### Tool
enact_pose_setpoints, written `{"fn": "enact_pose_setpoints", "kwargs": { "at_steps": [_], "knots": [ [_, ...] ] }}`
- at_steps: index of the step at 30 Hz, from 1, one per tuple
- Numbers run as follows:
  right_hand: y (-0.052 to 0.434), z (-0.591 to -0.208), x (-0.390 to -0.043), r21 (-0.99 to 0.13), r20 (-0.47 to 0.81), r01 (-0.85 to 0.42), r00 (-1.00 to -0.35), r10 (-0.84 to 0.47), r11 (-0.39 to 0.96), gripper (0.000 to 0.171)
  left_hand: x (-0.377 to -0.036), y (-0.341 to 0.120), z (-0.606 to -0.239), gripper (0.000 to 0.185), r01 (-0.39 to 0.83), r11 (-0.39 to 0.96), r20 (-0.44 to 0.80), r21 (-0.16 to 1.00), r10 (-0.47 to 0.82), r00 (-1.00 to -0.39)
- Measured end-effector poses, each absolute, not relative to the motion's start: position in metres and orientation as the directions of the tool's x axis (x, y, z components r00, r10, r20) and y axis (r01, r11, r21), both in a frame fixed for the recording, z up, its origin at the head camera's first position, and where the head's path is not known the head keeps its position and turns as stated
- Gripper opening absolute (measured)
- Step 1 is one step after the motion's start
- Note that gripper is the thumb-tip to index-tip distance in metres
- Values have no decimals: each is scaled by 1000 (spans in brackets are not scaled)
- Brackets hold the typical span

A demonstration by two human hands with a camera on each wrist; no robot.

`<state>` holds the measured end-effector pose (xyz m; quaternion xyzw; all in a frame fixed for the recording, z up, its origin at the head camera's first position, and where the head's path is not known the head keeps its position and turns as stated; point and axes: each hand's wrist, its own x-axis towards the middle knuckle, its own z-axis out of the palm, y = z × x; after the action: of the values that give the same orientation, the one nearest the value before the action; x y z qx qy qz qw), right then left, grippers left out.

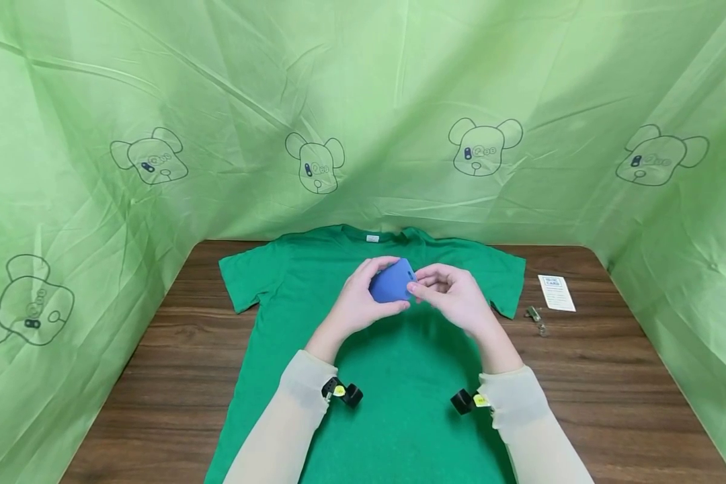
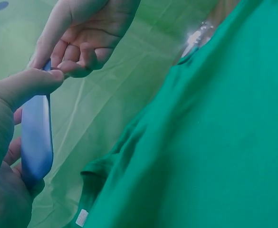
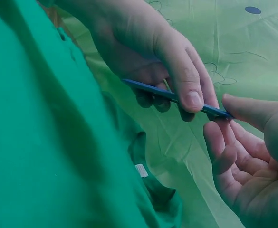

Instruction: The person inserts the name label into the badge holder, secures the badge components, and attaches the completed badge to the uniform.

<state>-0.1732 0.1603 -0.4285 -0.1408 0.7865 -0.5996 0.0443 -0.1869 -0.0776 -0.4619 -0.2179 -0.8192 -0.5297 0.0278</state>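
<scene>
Blue card holder held above the chest area of a green T-shirt, clear of the fabric, roughly midway between the two sleeves. Flat and thin, seen edge-on in both wrist views; slot visible near its upper right corner in the head view.

Left hand closed around the holder: thumb laid across one face, remaining fingers curled behind the other, holder clamped between them. Same grip confirmed in the right wrist view, thumb on top, fingertips underneath.

Right hand at the holder's right end, fingers loosely curled, thumb and forefinger pinching the tip of the holder. Contact at that tip confirmed in the right wrist view and in the left wrist view.

T-shirt spread flat, front up, collar away from the person, white neck label showing. Laid on a dark wooden table.

To the right of the shirt, on bare table: a white printed card, and just beside it, nearer the sleeve, a small metal clip. Both well apart from the hands.

Green sheeting with outlined bear figures surrounding the table on three sides.
</scene>
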Motion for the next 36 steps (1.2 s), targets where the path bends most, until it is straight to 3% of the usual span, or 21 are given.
{"fn": "enact_pose_setpoints", "kwargs": {
  "at_steps": [9,18,26,36],
  "knots": [
    [161,-430,-175,-959,99,-153,-969,-224,240,25,-190,-82,-463,62,406,284,317,869,311,-896],
    [164,-427,-175,-972,93,-133,-976,-199,196,25,-194,-92,-461,36,343,107,307,933,259,-916],
    [166,-427,-177,-978,103,-132,-979,-177,164,22,-195,-97,-459,31,255,-23,252,967,256,-933],
    [167,-425,-176,-975,122,-151,-978,-170,166,28,-196,-94,-458,26,268,-60,274,962,249,-929]
  ]
}}
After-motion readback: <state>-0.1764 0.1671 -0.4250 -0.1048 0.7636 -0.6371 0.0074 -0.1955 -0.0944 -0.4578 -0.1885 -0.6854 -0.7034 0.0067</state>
